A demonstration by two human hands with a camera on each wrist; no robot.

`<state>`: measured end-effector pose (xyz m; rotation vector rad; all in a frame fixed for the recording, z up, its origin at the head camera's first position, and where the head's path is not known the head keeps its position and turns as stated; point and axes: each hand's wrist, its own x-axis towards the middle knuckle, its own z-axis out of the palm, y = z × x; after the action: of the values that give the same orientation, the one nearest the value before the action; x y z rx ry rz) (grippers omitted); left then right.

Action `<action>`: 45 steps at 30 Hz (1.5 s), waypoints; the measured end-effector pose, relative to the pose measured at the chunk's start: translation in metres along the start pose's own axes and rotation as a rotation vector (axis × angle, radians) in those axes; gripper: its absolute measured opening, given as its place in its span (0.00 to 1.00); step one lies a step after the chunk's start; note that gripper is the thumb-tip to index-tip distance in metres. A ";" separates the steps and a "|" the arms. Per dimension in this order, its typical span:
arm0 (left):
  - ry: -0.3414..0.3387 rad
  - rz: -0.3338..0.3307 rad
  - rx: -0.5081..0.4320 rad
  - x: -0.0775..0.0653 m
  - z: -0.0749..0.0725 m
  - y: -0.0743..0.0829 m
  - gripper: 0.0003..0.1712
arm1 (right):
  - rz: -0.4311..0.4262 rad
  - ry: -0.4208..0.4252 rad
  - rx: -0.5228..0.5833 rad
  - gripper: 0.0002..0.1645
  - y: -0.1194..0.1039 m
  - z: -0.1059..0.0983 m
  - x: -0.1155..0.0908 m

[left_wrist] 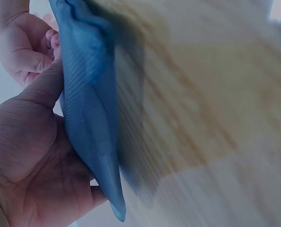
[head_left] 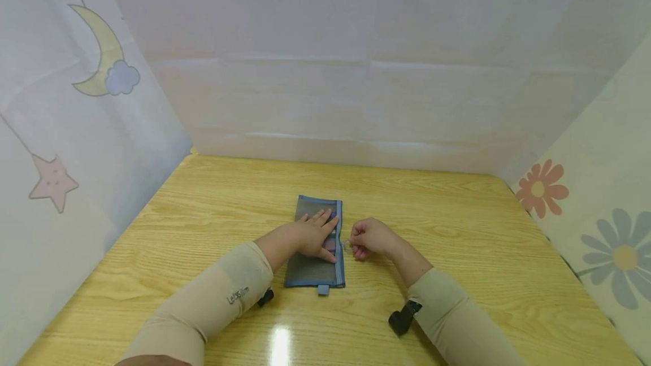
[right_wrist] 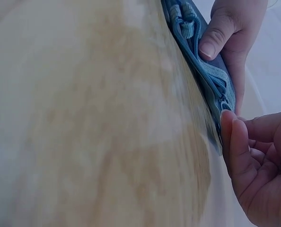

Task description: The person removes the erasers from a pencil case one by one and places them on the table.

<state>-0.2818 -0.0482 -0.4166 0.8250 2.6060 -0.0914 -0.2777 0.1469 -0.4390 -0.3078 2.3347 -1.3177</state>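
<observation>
A blue mesh zipper pouch point(head_left: 311, 270) lies on the table, with dark and reddish contents showing faintly through the mesh. My left hand point(head_left: 312, 236) rests on it, fingers spread toward the zipper edge. In the right wrist view, the left thumb point(right_wrist: 211, 45) presses beside the zipper. To the right of the pouch, my right hand point(head_left: 373, 237) pinches the zipper pull point(right_wrist: 225, 107) between thumb and forefinger. A small pale loop point(head_left: 348, 246) shows between those fingers and the zipper edge, which bends slightly there. The left wrist view shows the pouch's blue end point(left_wrist: 95, 123) beside the left palm.
The wood-grain table point(head_left: 218, 208) spreads around the pouch. A pale sheet point(head_left: 325, 100) stands behind it, with printed side walls left and right. A blue fabric tab point(head_left: 322, 290) sticks out from the pouch's near end. Black wrist cameras point(head_left: 402, 321) sit close over the table.
</observation>
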 end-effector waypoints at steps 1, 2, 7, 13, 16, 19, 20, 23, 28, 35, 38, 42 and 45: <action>0.000 0.000 0.001 0.000 0.000 0.000 0.58 | 0.004 0.007 0.000 0.08 0.000 0.000 0.001; 0.000 0.001 0.002 0.000 0.000 0.000 0.58 | 0.006 0.013 -0.002 0.08 0.000 0.001 0.002; 0.008 0.005 0.009 0.001 0.000 0.000 0.58 | 0.026 0.028 0.007 0.08 -0.002 0.002 0.005; 0.006 0.006 0.015 0.000 0.001 0.000 0.57 | 0.053 0.058 0.026 0.07 -0.002 0.003 0.008; 0.006 0.006 0.013 0.001 0.001 0.000 0.57 | 0.056 0.075 0.038 0.07 -0.002 0.003 0.010; 0.007 0.003 0.009 0.000 0.001 0.000 0.57 | 0.059 0.091 0.045 0.07 -0.001 0.004 0.011; 0.005 0.003 0.008 0.001 0.001 0.000 0.57 | 0.060 0.097 0.048 0.07 -0.001 0.004 0.011; 0.006 0.000 0.002 0.001 0.001 0.000 0.57 | 0.067 0.119 0.058 0.08 -0.001 0.003 0.013; 0.011 0.006 0.000 0.002 0.001 0.001 0.57 | 0.081 0.148 0.073 0.08 -0.001 0.003 0.016; 0.025 0.010 -0.007 0.001 0.001 0.001 0.57 | 0.088 0.193 0.086 0.07 0.002 0.003 0.023; 0.023 0.008 -0.006 0.002 0.002 0.000 0.57 | 0.094 0.204 0.092 0.07 0.002 0.002 0.024; 0.021 0.006 -0.011 0.002 0.002 0.000 0.57 | 0.099 0.218 0.086 0.08 0.001 0.001 0.026; 0.019 0.008 -0.016 0.001 0.001 0.001 0.57 | 0.094 0.224 0.074 0.08 0.001 0.000 0.027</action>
<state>-0.2815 -0.0473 -0.4181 0.8340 2.6177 -0.0611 -0.3013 0.1367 -0.4469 -0.0272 2.4404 -1.4524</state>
